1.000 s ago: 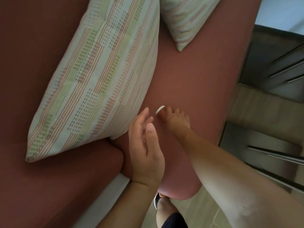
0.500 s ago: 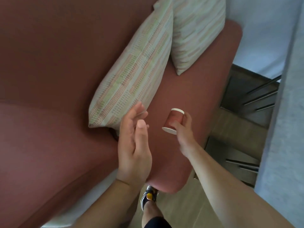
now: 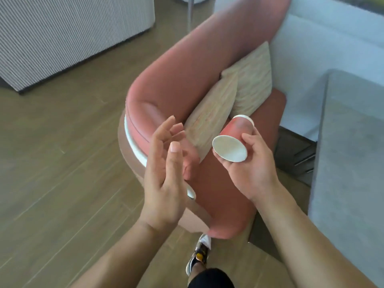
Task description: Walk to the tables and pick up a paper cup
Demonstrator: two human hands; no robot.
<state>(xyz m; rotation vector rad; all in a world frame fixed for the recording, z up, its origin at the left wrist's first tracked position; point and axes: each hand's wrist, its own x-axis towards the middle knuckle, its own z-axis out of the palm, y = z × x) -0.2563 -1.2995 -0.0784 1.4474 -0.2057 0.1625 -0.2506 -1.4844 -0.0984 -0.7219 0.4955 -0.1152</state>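
Observation:
My right hand grips a red paper cup lying on its side, its white bottom turned toward me and its white rim pointing away. My left hand is held edge-up beside it with straight, relaxed fingers, holding nothing and about a hand's width left of the cup. Both hands hover above a curved pink sofa. Two striped cushions lean on the sofa just beyond the cup.
Wooden floor spreads to the left. A white ribbed block stands at the back left. A grey surface rises at the right, with a dark metal shelf below it. My shoe is near the sofa's end.
My right hand lifted the cup off the sofa seat and brought it up toward me, bottom first. The view pulled back from the cushions. My left hand stayed open beside it.

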